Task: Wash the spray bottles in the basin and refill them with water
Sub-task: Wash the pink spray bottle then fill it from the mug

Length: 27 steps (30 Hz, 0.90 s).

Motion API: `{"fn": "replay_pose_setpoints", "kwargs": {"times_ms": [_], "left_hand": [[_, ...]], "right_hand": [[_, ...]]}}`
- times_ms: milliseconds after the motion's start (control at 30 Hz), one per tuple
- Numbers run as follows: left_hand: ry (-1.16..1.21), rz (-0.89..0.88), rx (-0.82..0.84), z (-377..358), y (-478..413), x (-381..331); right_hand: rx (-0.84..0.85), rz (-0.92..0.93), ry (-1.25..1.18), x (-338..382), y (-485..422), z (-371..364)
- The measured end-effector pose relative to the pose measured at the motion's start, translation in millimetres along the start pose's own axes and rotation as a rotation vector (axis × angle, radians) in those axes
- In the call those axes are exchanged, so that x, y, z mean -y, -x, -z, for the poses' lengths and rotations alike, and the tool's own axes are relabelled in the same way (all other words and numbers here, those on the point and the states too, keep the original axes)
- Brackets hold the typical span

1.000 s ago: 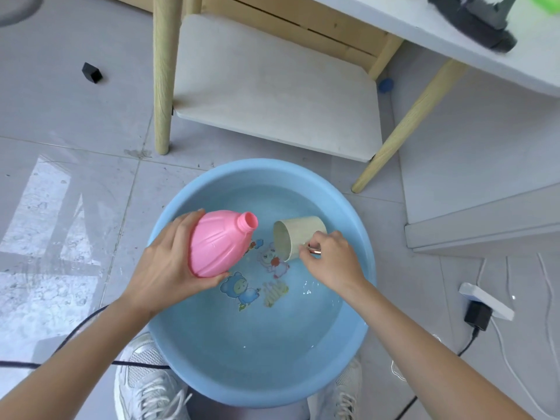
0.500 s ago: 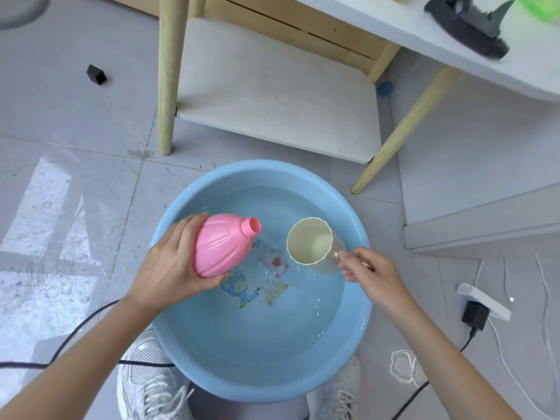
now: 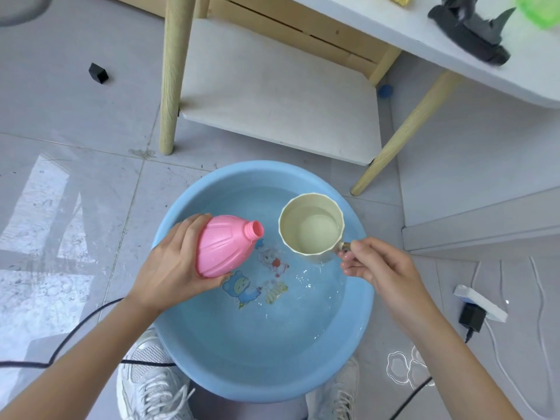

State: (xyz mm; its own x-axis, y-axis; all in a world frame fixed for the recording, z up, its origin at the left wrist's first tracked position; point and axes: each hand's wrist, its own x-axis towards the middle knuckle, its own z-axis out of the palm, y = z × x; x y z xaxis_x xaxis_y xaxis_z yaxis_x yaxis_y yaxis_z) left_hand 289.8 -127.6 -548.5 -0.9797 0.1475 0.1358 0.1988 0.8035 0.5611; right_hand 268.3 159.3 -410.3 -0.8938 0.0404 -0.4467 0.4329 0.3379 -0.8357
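Refill pending: left hand (image 3: 172,268) grips uncapped bottle (image 3: 222,245) over basin (image 3: 357,313), right hand (image 3: 383,268) pinches handle of water-filled cup (image 3: 312,227), just beside bottle mouth, nothing poured.

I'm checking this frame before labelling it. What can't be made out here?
- Head view: how much water is inside the pink bottle; its opaque wall and the left hand hide it.
- The cup handle; the right hand covers it.
- Green object on the white table: cut off by the frame's edge.
- Dark object beside it: blurred, unidentifiable.
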Motion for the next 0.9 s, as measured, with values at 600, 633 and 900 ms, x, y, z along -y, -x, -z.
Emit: {"fn": "replay_pose_setpoints", "kwargs": {"times_ms": [600,633,900], "left_hand": [[0.084,0.014,-0.046,-1.0,1.5,4.7],[0.089,0.015,-0.051,-0.6,1.4,4.3],[0.123,0.012,-0.071,-1.5,1.4,5.0]], "right_hand": [[0.041,0.064,0.185,20.4,-10.3,-27.5],[0.042,0.072,0.204,21.8,-10.1,-27.7],[0.046,0.145,0.28,27.2,-9.8,-28.0]]}}
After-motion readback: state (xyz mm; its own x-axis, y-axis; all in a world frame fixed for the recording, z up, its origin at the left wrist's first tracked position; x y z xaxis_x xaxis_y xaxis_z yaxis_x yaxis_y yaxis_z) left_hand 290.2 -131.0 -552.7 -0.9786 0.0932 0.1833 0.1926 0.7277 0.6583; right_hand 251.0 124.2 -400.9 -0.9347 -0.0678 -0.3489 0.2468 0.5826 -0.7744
